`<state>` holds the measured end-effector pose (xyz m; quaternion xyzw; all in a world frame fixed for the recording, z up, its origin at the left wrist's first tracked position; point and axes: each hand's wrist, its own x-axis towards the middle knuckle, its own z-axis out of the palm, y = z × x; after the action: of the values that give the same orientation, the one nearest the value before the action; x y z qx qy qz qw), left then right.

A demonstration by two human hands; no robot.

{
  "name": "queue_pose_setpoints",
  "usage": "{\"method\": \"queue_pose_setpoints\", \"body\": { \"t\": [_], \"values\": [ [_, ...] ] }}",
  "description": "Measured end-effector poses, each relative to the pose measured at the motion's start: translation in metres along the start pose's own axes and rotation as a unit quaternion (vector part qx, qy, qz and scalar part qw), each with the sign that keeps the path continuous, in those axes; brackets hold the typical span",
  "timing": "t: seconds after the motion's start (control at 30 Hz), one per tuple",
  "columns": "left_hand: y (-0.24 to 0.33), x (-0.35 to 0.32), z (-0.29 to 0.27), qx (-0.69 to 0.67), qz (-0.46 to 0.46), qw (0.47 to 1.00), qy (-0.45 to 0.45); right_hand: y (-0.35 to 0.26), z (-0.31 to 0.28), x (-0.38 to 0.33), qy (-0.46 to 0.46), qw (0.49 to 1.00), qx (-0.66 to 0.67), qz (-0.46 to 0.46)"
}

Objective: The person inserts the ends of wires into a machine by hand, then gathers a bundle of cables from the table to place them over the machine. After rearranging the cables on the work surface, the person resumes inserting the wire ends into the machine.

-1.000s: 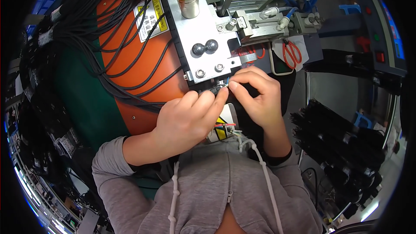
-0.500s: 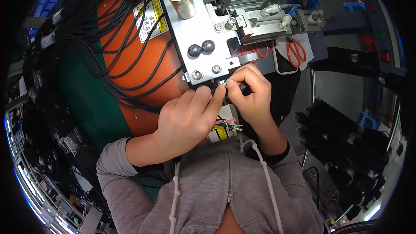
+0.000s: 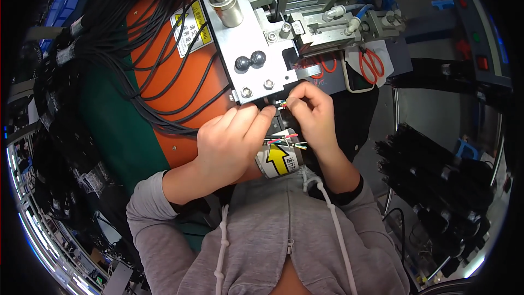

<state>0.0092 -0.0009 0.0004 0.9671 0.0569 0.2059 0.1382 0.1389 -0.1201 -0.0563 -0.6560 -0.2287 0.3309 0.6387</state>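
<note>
**Both hands pinched on fine wires under the machine plate**

The left hand (image 3: 232, 145) is curled nearly closed, thumb and fingertips pressed together on the thin coloured wires (image 3: 286, 141) just below the steel plate (image 3: 256, 60). The right hand (image 3: 311, 112) is bent sharply at the wrist, its fingers closed to a pinch on the wire ends right at the plate's lower edge, touching the left fingertips. Both forearms rise from grey sleeves directly beneath the plate.

What might go wrong, as I judge it: the strands are fine and splayed, so a slip of either pinch could let one spring aside or seat crookedly; fingertips this close to the plate's clamp parts could be nipped if anything there moved.

Below the plate a white tag with a yellow arrow (image 3: 278, 161) sits against the left hand. Left of the plate, black cables (image 3: 164, 76) drape over an orange panel (image 3: 180, 87). Right of the plate lie red-handled scissors (image 3: 371, 63).
</note>
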Motion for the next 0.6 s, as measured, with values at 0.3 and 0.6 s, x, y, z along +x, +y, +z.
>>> {"method": "queue_pose_setpoints", "body": {
  "t": [0.3, 0.6],
  "values": [
    [-0.001, -0.012, -0.013, -0.001, -0.037, 0.999, -0.016, -0.006, 0.004, -0.001, 0.038, 0.997, -0.02, -0.07],
    [-0.015, -0.013, -0.022, -0.018, -0.058, 0.998, -0.028, -0.029, -0.014, 0.008, -0.229, 0.877, -0.117, -0.405]
  ]
}}
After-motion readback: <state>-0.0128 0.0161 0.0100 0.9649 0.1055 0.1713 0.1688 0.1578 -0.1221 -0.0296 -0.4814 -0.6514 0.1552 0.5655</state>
